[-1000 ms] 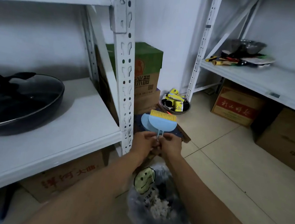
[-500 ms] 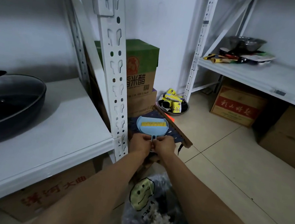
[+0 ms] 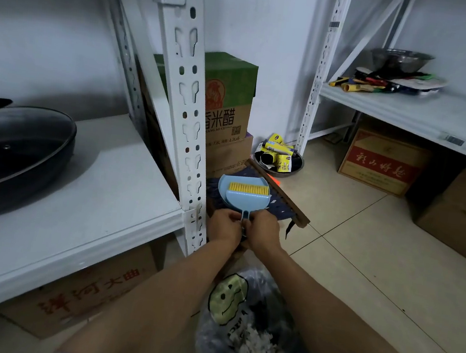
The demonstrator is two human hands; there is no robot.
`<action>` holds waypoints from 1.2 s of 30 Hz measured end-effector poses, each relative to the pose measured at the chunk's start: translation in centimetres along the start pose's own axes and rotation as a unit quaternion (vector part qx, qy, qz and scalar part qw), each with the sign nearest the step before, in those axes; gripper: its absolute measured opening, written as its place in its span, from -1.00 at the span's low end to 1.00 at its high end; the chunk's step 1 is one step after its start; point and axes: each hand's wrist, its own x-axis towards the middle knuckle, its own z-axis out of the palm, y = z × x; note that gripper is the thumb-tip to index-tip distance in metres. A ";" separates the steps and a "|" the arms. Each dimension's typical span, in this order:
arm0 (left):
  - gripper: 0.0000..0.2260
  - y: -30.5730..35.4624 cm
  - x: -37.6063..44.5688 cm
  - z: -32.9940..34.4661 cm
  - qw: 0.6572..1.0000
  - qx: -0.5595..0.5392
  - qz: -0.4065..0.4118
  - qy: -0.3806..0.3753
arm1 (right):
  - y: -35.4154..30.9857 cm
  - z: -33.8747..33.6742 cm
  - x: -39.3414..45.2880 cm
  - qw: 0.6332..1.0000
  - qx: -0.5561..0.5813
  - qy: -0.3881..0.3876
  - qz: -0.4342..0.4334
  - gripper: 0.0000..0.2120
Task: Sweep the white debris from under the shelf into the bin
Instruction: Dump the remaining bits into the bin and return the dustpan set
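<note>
A light blue dustpan (image 3: 232, 183) holds a small blue brush with yellow bristles (image 3: 249, 189) nested in it. Both my left hand (image 3: 224, 227) and my right hand (image 3: 263, 232) pinch the joined handles at the set's near end, low over a dark patterned mat (image 3: 280, 208). Below my forearms stands the bin (image 3: 251, 332), lined with a dark bag bearing a yellow smiley face; white debris (image 3: 255, 350) lies inside it. The white metal shelf (image 3: 83, 208) is at my left.
A black lidded pan (image 3: 16, 151) sits on the left shelf, with a cardboard box (image 3: 88, 284) beneath. Stacked cartons (image 3: 227, 112) stand behind the upright post (image 3: 187, 107). A metal bowl of yellow rolls (image 3: 279, 158) rests on the tiled floor. More boxes (image 3: 384, 161) sit under the right shelf.
The dustpan and brush tipped from upright to lying flatter over the mat, and my hands moved slightly forward and lower with them. The view shifted closer to the post.
</note>
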 end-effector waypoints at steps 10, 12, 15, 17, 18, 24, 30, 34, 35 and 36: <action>-0.86 0.0 0.0 0.4 0.999 0.034 0.015 -0.003 | 0.3 -0.3 0.4 1.000 -0.015 0.003 -0.018 -0.84; -0.85 0.1 0.1 0.4 0.999 0.047 0.017 -0.007 | 0.3 -0.4 0.8 1.000 -0.016 -0.005 -0.024 -0.85; -0.79 0.1 0.1 0.4 1.000 0.029 -0.006 0.003 | 0.4 -0.3 1.2 0.999 -0.018 -0.012 -0.027 -0.76; -0.77 0.0 0.2 0.5 1.000 0.010 -0.012 0.003 | 0.5 -0.3 1.3 0.999 -0.021 -0.012 -0.022 -0.74; -0.77 0.0 0.1 0.5 1.000 0.002 -0.010 0.003 | 0.6 -0.3 1.3 1.000 -0.018 -0.013 -0.018 -0.74; -0.81 -0.4 -0.1 0.9 1.000 -0.027 0.001 -0.004 | 1.8 -0.2 1.6 0.999 0.024 -0.017 -0.017 -0.70; -0.83 -1.0 0.0 1.6 0.999 -0.049 0.005 0.002 | 1.6 -0.6 1.3 0.999 0.031 -0.009 -0.028 -0.62; -0.82 -0.7 -0.3 1.6 0.999 -0.035 0.009 0.006 | 1.9 -0.2 1.6 0.999 0.040 0.008 -0.017 -0.60; -0.82 -0.7 -0.2 1.5 1.000 -0.022 0.015 0.008 | 1.9 -0.1 1.6 0.999 0.042 0.009 -0.014 -0.60; -0.82 -0.7 -0.2 1.5 1.000 -0.007 0.023 0.007 | 1.9 -0.1 1.6 0.999 0.043 0.010 -0.011 -0.60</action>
